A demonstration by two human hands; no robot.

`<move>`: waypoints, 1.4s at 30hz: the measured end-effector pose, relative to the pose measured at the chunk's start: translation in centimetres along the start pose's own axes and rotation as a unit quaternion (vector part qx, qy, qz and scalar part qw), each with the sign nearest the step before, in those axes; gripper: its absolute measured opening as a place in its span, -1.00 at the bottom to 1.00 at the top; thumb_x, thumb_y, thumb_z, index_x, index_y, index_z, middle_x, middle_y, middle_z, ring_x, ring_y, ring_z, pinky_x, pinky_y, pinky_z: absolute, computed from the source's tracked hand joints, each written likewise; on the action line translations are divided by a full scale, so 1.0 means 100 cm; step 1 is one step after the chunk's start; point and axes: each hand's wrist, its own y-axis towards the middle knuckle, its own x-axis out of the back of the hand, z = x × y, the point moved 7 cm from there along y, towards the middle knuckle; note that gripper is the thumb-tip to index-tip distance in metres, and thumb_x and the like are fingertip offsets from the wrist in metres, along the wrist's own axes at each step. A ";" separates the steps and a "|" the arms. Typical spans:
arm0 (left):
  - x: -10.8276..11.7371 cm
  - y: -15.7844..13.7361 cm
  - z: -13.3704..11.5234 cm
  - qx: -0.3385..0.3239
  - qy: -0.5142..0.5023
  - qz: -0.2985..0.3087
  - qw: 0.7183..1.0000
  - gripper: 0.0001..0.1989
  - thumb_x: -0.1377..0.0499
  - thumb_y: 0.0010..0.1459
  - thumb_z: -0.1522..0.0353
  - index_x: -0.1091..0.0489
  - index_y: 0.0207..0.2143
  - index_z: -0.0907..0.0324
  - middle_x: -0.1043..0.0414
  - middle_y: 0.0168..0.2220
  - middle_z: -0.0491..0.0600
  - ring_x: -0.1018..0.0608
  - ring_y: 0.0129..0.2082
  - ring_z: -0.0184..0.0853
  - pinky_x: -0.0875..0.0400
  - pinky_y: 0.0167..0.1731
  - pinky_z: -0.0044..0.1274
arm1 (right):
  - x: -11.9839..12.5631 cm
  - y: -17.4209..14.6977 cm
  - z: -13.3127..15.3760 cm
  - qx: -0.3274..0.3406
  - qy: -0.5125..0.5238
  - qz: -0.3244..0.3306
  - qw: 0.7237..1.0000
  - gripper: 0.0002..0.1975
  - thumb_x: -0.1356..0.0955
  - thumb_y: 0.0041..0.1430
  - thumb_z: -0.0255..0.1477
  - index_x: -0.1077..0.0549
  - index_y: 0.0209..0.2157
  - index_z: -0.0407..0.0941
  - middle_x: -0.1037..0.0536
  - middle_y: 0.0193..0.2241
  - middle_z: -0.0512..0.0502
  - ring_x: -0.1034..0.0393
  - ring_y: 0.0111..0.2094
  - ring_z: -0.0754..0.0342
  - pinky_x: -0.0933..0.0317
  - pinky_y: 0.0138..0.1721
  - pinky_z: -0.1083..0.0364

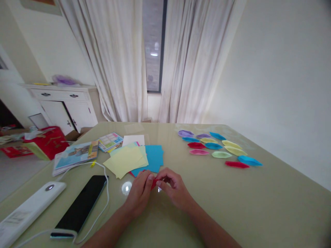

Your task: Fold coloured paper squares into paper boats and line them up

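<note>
Between my two hands, just above the table's near middle, is a small piece of folded red paper (154, 184). My left hand (141, 191) is closed on its left side, the thumb lying along it. With thumb and fingertips, my right hand (173, 187) pinches its right end. Most of the red paper is hidden by my fingers. Just beyond my left hand lie loose sheets of yellow paper (126, 159) and blue paper (154, 158). To the right, several folded paper boats in red (237, 164), blue (250, 160), yellow (235, 150), green, pink and purple rest on the table.
A black phone (81, 203), a white power bank (28, 210) and a white cable (107, 193) lie at the left of the table (219, 206). Booklets (76, 155) sit behind them. A red bag (51, 141) and a white cabinet (64, 103) stand beyond the left edge.
</note>
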 end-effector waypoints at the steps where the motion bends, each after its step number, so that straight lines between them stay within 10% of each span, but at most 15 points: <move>1: 0.000 0.000 0.000 0.003 -0.006 0.002 1.000 -0.52 0.12 0.54 0.06 -0.31 -0.40 0.06 -0.42 -0.43 -0.05 -0.44 -0.38 -0.20 -0.35 -0.28 -0.37 | 0.000 0.000 0.002 0.003 0.002 0.002 1.000 -0.70 -0.48 0.30 -0.11 -0.59 -0.25 -0.07 -0.56 -0.32 -0.04 -0.45 -0.30 0.05 -0.36 -0.22 0.07; 42: -0.006 0.005 0.007 0.082 -0.136 0.055 0.986 -0.47 0.01 0.49 -0.01 -0.32 -0.44 0.13 -0.27 -0.46 -0.15 -0.34 -0.41 -0.31 -0.19 -0.37 -0.48 | -0.001 -0.003 0.010 0.046 0.013 -0.013 0.999 -0.84 -0.48 0.35 -0.28 -0.57 -0.25 -0.07 -0.52 -0.30 -0.05 -0.44 -0.27 0.04 -0.37 -0.20 0.07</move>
